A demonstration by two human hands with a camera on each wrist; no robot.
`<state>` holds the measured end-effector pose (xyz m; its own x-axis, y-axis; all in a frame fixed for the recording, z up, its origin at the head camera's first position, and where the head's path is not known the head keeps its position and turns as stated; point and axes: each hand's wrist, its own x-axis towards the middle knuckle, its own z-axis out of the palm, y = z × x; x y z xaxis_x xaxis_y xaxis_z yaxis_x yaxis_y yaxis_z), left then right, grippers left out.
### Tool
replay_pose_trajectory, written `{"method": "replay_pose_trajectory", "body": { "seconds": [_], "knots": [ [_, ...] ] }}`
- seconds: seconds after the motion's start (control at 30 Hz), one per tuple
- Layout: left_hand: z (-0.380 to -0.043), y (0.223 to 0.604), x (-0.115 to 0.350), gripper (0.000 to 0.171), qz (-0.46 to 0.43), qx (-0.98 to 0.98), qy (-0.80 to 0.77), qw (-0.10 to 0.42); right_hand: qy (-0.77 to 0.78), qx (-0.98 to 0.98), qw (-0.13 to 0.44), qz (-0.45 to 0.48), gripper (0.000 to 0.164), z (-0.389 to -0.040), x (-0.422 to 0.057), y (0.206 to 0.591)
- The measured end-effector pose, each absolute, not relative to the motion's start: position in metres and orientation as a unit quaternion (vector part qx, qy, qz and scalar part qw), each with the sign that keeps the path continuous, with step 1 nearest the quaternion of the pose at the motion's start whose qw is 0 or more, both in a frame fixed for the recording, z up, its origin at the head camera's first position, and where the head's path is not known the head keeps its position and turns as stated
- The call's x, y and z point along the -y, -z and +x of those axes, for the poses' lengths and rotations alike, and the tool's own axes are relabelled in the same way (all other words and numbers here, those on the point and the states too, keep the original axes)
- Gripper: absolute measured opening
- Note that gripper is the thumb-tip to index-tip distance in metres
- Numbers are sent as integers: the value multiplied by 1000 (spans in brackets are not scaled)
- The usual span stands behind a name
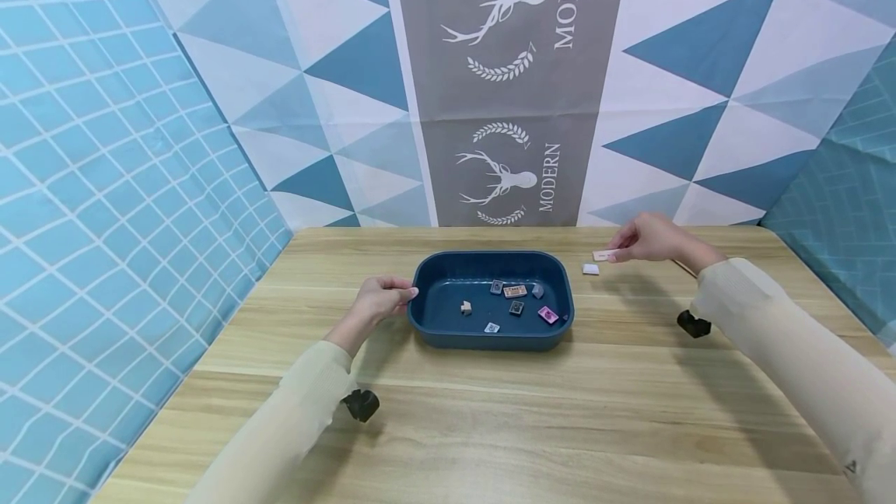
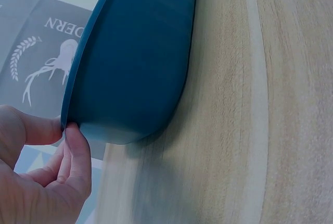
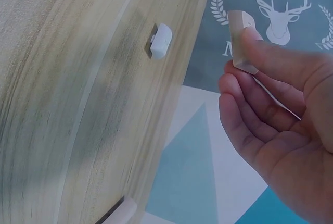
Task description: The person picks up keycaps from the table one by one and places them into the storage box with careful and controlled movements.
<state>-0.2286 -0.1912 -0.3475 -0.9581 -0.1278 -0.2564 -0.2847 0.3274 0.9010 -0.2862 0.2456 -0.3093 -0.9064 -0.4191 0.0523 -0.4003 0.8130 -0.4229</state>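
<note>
My left hand (image 1: 381, 300) pinches the left rim of a dark blue basin (image 1: 490, 341) between thumb and fingers. The left wrist view shows the thumb inside or over the rim's edge and the fingertips (image 2: 73, 128) against it. Over the table to the basin's right, my right hand (image 1: 651, 238) pinches a small wooden block (image 3: 240, 39) with print on one face. Below it lies a small white plastic piece (image 3: 161, 41). Inside the basin are a flat wooden block (image 1: 515, 292) with lettering, a purple square piece (image 1: 548, 315) and several other small pieces.
The wooden table (image 1: 448, 418) runs back to a wall hanging (image 1: 500, 99) with deer prints. Behind my right wrist, a thin stick-like thing (image 1: 684, 267) lies on the table. Blue tiled sheeting (image 1: 126, 177) hangs along the left side.
</note>
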Motion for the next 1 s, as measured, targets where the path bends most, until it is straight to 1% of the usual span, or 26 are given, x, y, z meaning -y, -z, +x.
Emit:
{"method": "replay_pose_trajectory", "body": {
  "seconds": [0.27, 0.73, 1.0],
  "knots": [
    [-229, 348, 192, 24, -122, -810, -569, 69, 219, -952, 27, -213, 16, -287, -245, 309],
    [-228, 348, 192, 24, -122, -810, -570, 69, 210, -951, 20, -224, 11, -288, -243, 305],
    [-228, 348, 192, 25, -127, -813, -564, 70, 208, -952, 22, -226, 13, -289, -238, 299]
  ]
}}
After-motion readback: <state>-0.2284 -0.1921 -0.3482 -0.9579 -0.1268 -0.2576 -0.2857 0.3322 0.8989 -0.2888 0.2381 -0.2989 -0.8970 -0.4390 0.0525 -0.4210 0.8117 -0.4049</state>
